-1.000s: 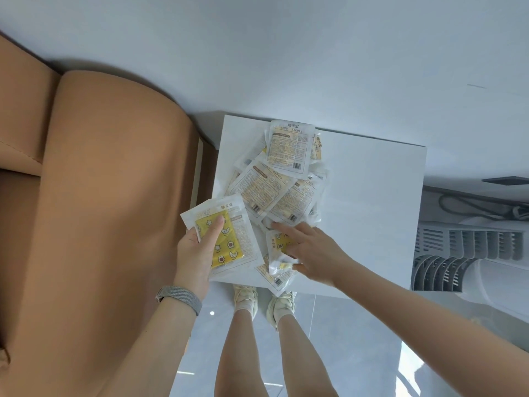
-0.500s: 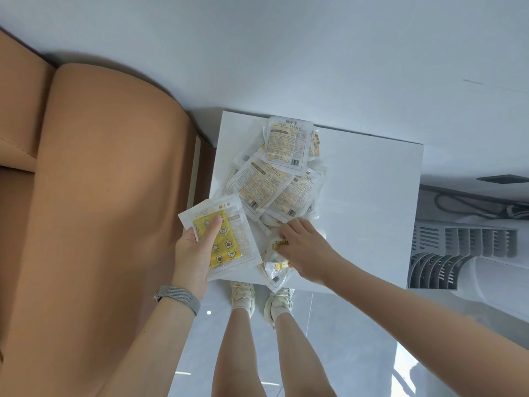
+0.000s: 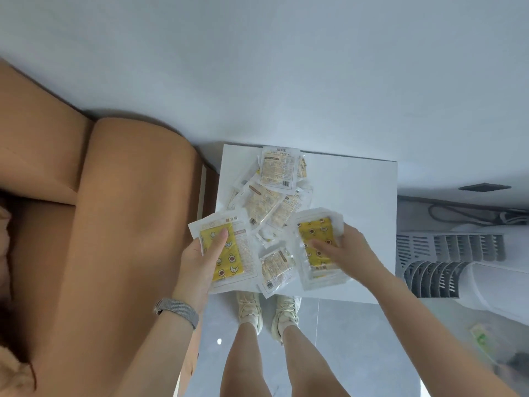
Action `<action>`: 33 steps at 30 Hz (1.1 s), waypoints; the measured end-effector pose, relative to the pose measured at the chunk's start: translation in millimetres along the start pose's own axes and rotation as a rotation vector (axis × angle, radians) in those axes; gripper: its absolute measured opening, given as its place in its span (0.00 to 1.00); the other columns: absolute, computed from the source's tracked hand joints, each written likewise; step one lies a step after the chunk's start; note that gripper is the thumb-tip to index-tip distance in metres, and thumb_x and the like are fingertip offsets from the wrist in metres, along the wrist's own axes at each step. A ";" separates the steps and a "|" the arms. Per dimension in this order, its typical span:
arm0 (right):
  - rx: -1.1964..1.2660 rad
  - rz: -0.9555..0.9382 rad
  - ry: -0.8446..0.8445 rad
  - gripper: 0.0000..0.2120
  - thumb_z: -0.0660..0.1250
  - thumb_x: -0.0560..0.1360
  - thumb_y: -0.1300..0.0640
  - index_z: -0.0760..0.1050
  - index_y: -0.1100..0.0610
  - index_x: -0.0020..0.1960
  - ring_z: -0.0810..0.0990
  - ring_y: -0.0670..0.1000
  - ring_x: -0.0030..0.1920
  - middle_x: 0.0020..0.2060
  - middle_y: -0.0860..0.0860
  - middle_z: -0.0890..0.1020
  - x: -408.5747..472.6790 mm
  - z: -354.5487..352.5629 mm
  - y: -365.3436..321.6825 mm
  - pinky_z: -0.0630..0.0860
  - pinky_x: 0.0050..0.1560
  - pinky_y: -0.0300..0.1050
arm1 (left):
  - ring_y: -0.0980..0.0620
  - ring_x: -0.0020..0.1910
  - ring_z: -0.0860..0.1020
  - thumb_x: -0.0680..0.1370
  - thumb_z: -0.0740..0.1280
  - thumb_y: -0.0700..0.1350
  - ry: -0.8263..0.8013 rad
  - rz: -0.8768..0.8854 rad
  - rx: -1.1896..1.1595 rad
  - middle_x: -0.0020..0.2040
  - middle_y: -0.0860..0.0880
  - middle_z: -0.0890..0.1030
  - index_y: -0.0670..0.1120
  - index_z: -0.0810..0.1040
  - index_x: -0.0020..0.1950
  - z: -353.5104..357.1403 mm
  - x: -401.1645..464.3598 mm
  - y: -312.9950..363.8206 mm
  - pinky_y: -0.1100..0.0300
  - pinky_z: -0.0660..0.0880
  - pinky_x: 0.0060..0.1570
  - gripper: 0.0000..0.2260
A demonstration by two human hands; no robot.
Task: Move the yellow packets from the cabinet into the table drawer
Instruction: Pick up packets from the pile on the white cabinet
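A white cabinet top (image 3: 357, 196) carries a heap of clear packets (image 3: 269, 202), most lying with their printed backs up. My left hand (image 3: 200, 262) grips a yellow packet (image 3: 229, 259) with star and moon prints at the cabinet's near left edge, thumb pressed on its face. My right hand (image 3: 343, 250) holds a small stack of yellow packets (image 3: 315, 245) just above the near edge, thumb on top and fingers curled round its right side. One more packet (image 3: 276, 266) lies back up between the two hands. No drawer is in view.
A tan sofa arm (image 3: 114, 224) stands close on the left of the cabinet. A white slatted appliance (image 3: 452, 262) with a cable sits on the right. My legs and pale shoes (image 3: 266, 313) stand on the grey floor below the cabinet's edge. A wall rises behind.
My right hand has lifted a stack of yellow packets out of the heap and turned it face up. My left hand keeps its packet, barely shifted.
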State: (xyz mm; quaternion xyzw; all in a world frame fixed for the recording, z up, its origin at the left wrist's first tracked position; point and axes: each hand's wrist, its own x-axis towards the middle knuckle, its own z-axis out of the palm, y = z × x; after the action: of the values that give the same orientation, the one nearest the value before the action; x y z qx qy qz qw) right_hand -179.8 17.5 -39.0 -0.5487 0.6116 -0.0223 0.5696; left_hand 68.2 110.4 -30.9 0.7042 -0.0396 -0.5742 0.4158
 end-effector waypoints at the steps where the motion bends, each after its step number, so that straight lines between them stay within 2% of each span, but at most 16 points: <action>1: 0.106 0.027 0.060 0.05 0.73 0.74 0.54 0.80 0.51 0.49 0.84 0.47 0.43 0.43 0.49 0.86 -11.1 -7.4 -5.6 0.80 0.48 0.44 | 0.50 0.45 0.85 0.72 0.71 0.53 -0.021 0.015 0.019 0.47 0.49 0.87 0.48 0.81 0.54 3.3 -10.3 12.4 0.55 0.81 0.42 0.14; 3: 0.323 0.061 0.168 0.05 0.75 0.72 0.55 0.81 0.49 0.47 0.86 0.49 0.44 0.42 0.49 0.87 -38.3 -23.6 -21.2 0.82 0.51 0.51 | 0.51 0.42 0.85 0.74 0.70 0.50 -0.052 0.051 0.044 0.45 0.49 0.87 0.47 0.81 0.52 12.5 -33.6 42.5 0.59 0.81 0.37 0.10; 6: 0.559 0.078 0.284 0.07 0.75 0.72 0.57 0.83 0.55 0.50 0.86 0.54 0.46 0.43 0.51 0.87 -88.4 -49.0 -51.0 0.81 0.53 0.59 | 0.51 0.41 0.85 0.77 0.69 0.46 -0.106 0.123 0.109 0.46 0.47 0.87 0.45 0.82 0.51 33.3 -73.9 88.8 0.60 0.81 0.35 0.06; 9: 0.726 0.055 0.385 0.07 0.73 0.73 0.57 0.82 0.58 0.50 0.86 0.54 0.45 0.43 0.53 0.87 -139.4 -74.5 -78.9 0.82 0.51 0.55 | 0.51 0.42 0.85 0.77 0.69 0.46 -0.210 0.199 0.182 0.46 0.48 0.87 0.45 0.82 0.52 66.3 -118.9 128.8 0.60 0.81 0.37 0.07; 13: 0.899 0.017 0.527 0.06 0.71 0.75 0.59 0.82 0.59 0.51 0.86 0.54 0.44 0.44 0.54 0.87 -200.2 -103.5 -105.7 0.83 0.41 0.47 | 0.49 0.47 0.85 0.76 0.70 0.51 -0.356 0.295 0.292 0.48 0.48 0.86 0.45 0.82 0.54 111.5 -170.4 168.8 0.55 0.81 0.43 0.12; 15: 0.982 -0.006 0.596 0.07 0.71 0.75 0.60 0.81 0.60 0.52 0.86 0.55 0.46 0.45 0.55 0.87 -225.7 -114.4 -113.5 0.83 0.44 0.50 | 0.50 0.46 0.85 0.76 0.70 0.52 -0.428 0.342 0.342 0.48 0.48 0.86 0.45 0.82 0.54 129.6 -190.7 184.6 0.56 0.82 0.43 0.12; 18: 1.065 -0.028 0.690 0.08 0.70 0.75 0.61 0.80 0.60 0.54 0.86 0.57 0.47 0.47 0.56 0.86 -262.4 -121.9 -119.0 0.82 0.49 0.56 | 0.52 0.41 0.85 0.77 0.70 0.51 -0.537 0.393 0.395 0.44 0.48 0.86 0.45 0.82 0.51 150.1 -218.3 200.7 0.60 0.81 0.37 0.10; 23: 1.247 -0.043 0.888 0.05 0.68 0.77 0.63 0.81 0.60 0.52 0.87 0.54 0.43 0.44 0.55 0.87 -321.0 -100.5 -114.6 0.83 0.38 0.47 | 0.49 0.40 0.85 0.77 0.71 0.51 -0.727 0.394 0.539 0.43 0.46 0.86 0.43 0.82 0.51 169.2 -252.4 206.4 0.54 0.81 0.38 0.11; 29: 1.409 -0.032 1.136 0.09 0.68 0.76 0.63 0.79 0.62 0.56 0.86 0.56 0.45 0.47 0.57 0.86 -378.8 -54.9 -90.4 0.83 0.37 0.48 | 0.52 0.40 0.85 0.77 0.70 0.51 -0.978 0.387 0.754 0.39 0.51 0.85 0.43 0.82 0.50 189.8 -287.6 178.3 0.56 0.82 0.39 0.11; 33: 1.486 -0.026 1.322 0.09 0.68 0.77 0.63 0.79 0.62 0.56 0.86 0.55 0.44 0.46 0.58 0.86 -427.9 -22.4 -66.8 0.83 0.36 0.48 | 0.52 0.42 0.85 0.77 0.70 0.51 -1.126 0.352 0.888 0.44 0.48 0.87 0.44 0.82 0.52 206.1 -321.8 137.4 0.57 0.82 0.39 0.11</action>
State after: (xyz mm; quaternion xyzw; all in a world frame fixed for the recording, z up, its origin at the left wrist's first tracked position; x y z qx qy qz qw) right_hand -260.2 275.7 300.0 0.0639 0.6307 -0.7073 0.3129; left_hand -155.8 81.3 306.4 0.3880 -0.5882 -0.7032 0.0942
